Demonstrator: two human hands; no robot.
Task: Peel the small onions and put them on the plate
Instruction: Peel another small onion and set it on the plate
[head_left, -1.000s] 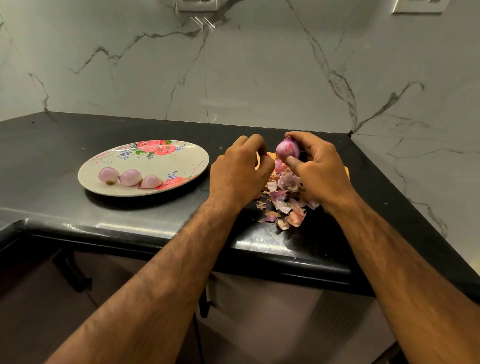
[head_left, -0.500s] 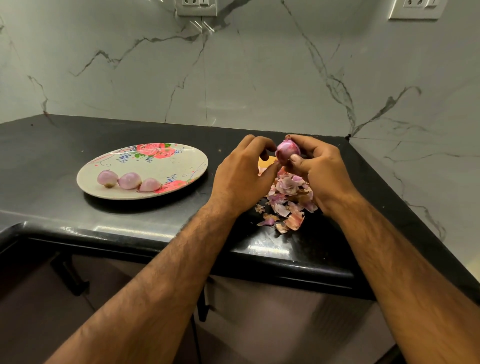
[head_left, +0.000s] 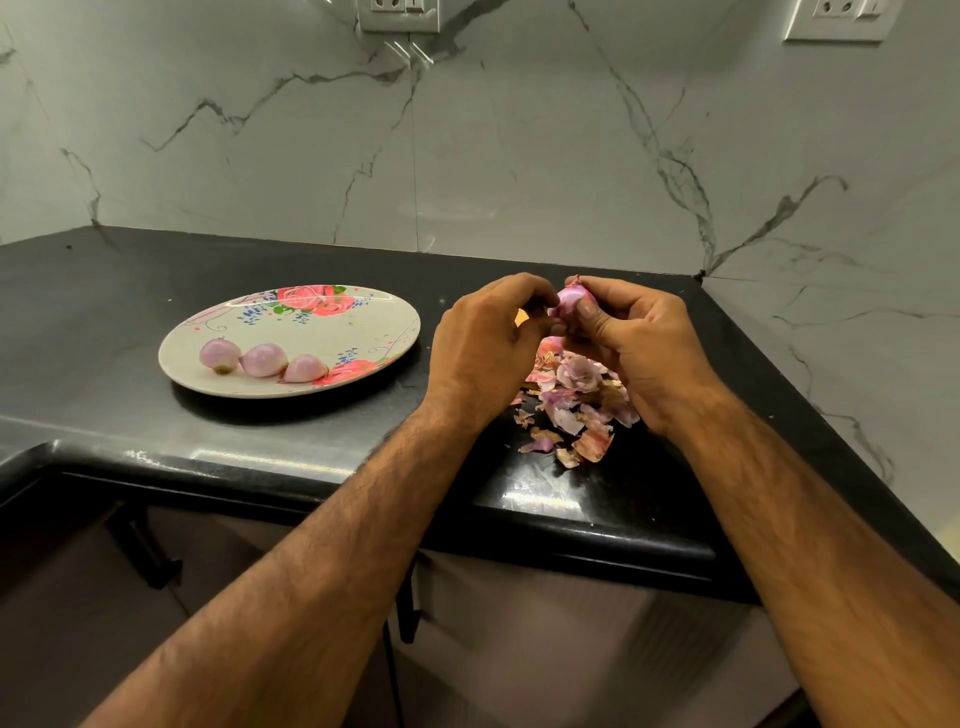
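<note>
The grip of the right hand (head_left: 641, 338) is closed round a small onion (head_left: 571, 299), thumb across its front and fingers curled over its top, holding it raised above the desk (head_left: 104, 291). The left hand (head_left: 483, 343) has its own grip curled in too, fingertips meeting the onion's left side (the exact pinch is hidden behind the knuckles). Directly beneath both hands lies a heap of pink and papery onion peels (head_left: 571, 402) on the black desk. Well apart to the left sits a floral plate (head_left: 337, 327), with three peeled onions (head_left: 264, 358) lined up side by side near its front rim. Behind rises a veined marble wall (head_left: 519, 156) carrying two socket plates (head_left: 397, 13).
</note>
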